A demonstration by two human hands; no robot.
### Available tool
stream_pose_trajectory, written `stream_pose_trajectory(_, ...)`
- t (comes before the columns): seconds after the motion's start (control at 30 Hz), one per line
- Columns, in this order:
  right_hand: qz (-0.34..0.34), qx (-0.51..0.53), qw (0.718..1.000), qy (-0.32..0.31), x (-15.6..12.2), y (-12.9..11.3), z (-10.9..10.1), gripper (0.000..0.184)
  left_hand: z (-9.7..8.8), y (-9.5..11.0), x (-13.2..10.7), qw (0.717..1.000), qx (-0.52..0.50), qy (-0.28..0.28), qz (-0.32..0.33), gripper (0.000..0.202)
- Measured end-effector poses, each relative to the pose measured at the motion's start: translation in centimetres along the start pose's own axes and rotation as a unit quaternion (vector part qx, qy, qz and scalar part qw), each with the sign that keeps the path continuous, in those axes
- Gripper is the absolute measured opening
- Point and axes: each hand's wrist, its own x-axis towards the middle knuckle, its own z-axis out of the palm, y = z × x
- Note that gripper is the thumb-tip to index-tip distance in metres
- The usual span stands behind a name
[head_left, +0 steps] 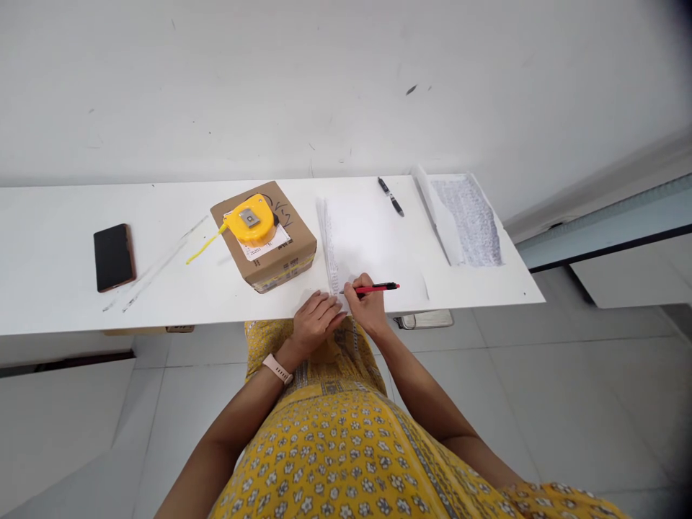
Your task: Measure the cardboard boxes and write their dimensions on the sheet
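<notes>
– what's in the right hand (368, 308)?
– a red pen (373, 289), gripped, its tip by the written-on left margin of the white paper (378, 238), near the front edge of the tabletop (43, 252).
– and the left hand (315, 317)?
– loosely open, fingers laid out just beside the tip.
– what's left of the paper?
– a cardboard box (297, 257), with a yellow tape measure (258, 229) on top.

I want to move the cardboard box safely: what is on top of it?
On the cardboard box are black marks and a yellow tape measure, which covers part of a white label. What is under the tape measure is hidden.
</notes>
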Motion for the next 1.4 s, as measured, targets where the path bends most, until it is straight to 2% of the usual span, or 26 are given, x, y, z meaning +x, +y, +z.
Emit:
stream_pose_trajectory(0.13,0.005,-0.007,1.000,-0.005,0.0,0.1,0.0,0.027,0.1,0.0,-0.1,1.000,-0.029,-0.002,-0.012,0.014)
stream_pose_trajectory(0.33,0.006,-0.015,1.000,0.007,-0.1,-0.2,-0.1,0.028,-0.2,0.1,0.0,1.000,-0.027,-0.010,-0.010,0.014)
stream_pose_trajectory(0.63,0.018,-0.016,1.000,-0.010,-0.1,-0.3,-0.2,0.027,0.0,0.0,-0.1,0.999,-0.037,-0.003,-0.014,0.014)
stream_pose_trajectory(0.87,0.020,-0.021,1.000,-0.008,-0.1,-0.2,0.0,0.026,0.2,0.0,-0.3,0.998,-0.053,-0.020,-0.039,0.014)
stream_pose_trajectory(1.07,0.018,-0.013,1.000,-0.002,-0.2,-0.2,0.0,0.026,-0.1,0.1,0.1,1.000,-0.018,0.014,0.005,0.014)
stream_pose_trajectory(1.2,0.018,0.004,1.000,0.022,-0.1,-0.3,0.1,0.028,-0.1,0.0,0.2,0.999,-0.026,0.022,0.007,0.013)
stream_pose_trajectory(1.33,0.026,0.013,0.997,0.073,1.1,0.0,-1.7,0.022,-0.2,0.4,0.4,0.998,-0.049,-0.009,-0.038,0.010)
stream_pose_trajectory(1.4,-0.010,-0.041,0.996,0.080,2.1,0.6,-3.5,0.020,-1.0,1.1,1.0,0.997,-0.065,0.003,-0.051,0.008)
